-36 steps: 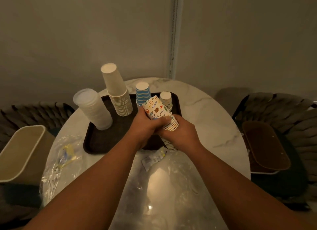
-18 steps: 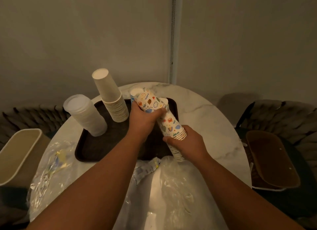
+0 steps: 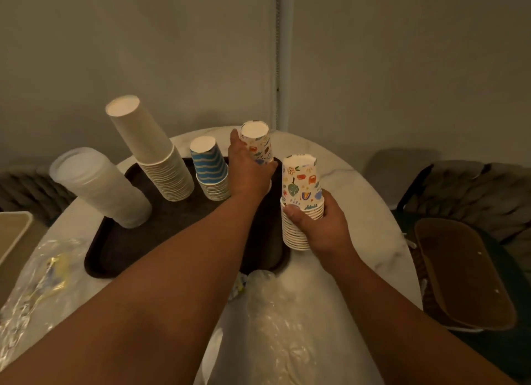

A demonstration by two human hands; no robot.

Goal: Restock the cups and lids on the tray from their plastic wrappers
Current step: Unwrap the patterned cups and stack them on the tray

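A: On a round marble table (image 3: pixel 359 201), a person's left hand (image 3: pixel 249 174) wraps around a stack of doodle-print cups (image 3: pixel 257 143) at the 1 o'clock corner of the dark tray (image 3: pixel 120 241). The stack stands mouth-down, bases up, its long axis near vertical with a slight lean toward 12 o'clock.

B: And the right hand (image 3: pixel 323 226)?

A: It grips a second doodle-print stack (image 3: pixel 300 195) by the lower rims, thumb across the front. That stack is also inverted, bases up, long axis upright, and sits just off the tray's 3 o'clock edge; whether it touches the tabletop cannot be told.

B: What else is on the tray?

A: A blue wave-striped stack (image 3: pixel 211 169) at 12 o'clock, just beside the left hand; a tall plain white stack (image 3: pixel 155 152) at 11 o'clock, leaning toward 10; and a column of translucent lids (image 3: pixel 97 186) at 9 o'clock, leaning the same way. All cups stand mouth-down.

B: And the wrappers?

A: A crumpled clear wrapper (image 3: pixel 275 321) lies at 6 o'clock between the forearms, another wrapper with yellow print (image 3: pixel 43 284) at 8 o'clock.
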